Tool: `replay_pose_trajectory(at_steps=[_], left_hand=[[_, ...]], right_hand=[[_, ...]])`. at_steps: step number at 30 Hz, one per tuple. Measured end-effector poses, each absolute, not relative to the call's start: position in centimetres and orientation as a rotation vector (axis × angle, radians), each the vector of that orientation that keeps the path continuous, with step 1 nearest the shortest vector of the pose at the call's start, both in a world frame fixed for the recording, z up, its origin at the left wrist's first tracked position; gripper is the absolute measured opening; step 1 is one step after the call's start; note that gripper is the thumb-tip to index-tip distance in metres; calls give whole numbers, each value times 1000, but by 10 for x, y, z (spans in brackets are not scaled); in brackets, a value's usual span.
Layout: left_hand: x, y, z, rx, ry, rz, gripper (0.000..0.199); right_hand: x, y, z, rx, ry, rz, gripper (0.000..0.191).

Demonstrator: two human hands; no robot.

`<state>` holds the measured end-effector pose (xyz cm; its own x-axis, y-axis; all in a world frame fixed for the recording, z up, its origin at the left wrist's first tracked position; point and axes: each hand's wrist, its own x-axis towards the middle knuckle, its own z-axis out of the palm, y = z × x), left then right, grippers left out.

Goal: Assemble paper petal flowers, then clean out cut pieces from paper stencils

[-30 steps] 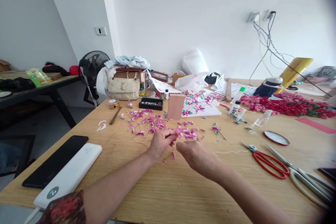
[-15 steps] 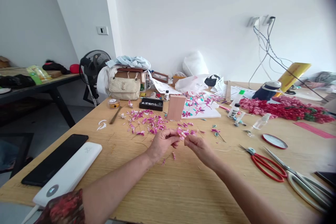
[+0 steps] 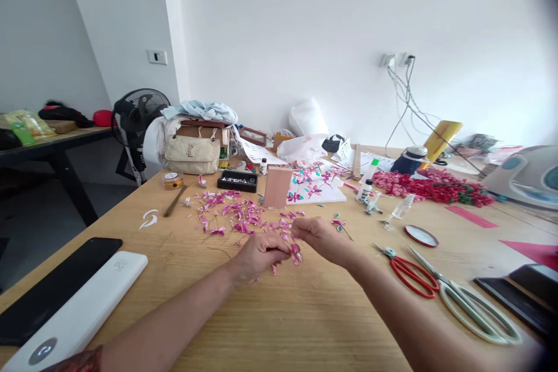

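Between the thumb and fingers of my left hand (image 3: 261, 256) is a small pink artificial flower (image 3: 297, 254) with a pale centre. My right hand (image 3: 318, 235) is closed just above and to the right of it; whatever its fingers pinch is hidden or too fine to make out. Many loose pink petals (image 3: 239, 215) with thin stems lie scattered beyond my hands. A wooden block (image 3: 278, 187) stands upright behind them. Beside it, pink and teal flowers (image 3: 314, 190) rest on a white slab (image 3: 335, 193).
On the right lie red-handled scissors (image 3: 414, 273), larger pale-handled scissors (image 3: 473, 302), a round red-rimmed lid (image 3: 421, 236) and small bottles (image 3: 364, 190). A black phone (image 3: 56, 285) and a white power bank (image 3: 82, 308) lie at left. A black tray (image 3: 237, 181) and a beige bag (image 3: 193, 154) stand further back.
My hands have moved apart: the left is lower and nearer with the pink flower, the right slightly higher. The view has turned right, bringing a pale appliance into sight.
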<state>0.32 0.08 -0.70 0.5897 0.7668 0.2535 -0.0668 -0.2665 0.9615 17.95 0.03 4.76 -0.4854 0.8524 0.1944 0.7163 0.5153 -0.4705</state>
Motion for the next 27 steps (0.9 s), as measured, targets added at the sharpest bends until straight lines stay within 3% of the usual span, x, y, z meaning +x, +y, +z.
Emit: replay_pose_trajectory(at_steps=[6, 12, 15, 19, 27], left_hand=[[4, 11, -7, 1360, 800, 1123, 15], [5, 3, -8, 1788, 799, 1064, 12], [4, 0, -7, 1887, 653, 989, 11], [1, 2, -4, 1620, 627, 943, 17], [4, 12, -7, 1326, 873, 1207, 17]], right_hand=[[164, -24, -5, -1390, -2241, 440, 23], [149, -43, 39, -1436, -2597, 38, 18], [165, -25, 57, -1383, -2509, 265, 16], [180, -3, 36, -1216, -2116, 692, 23], [145, -20, -9, -1213, -1860, 802, 23]])
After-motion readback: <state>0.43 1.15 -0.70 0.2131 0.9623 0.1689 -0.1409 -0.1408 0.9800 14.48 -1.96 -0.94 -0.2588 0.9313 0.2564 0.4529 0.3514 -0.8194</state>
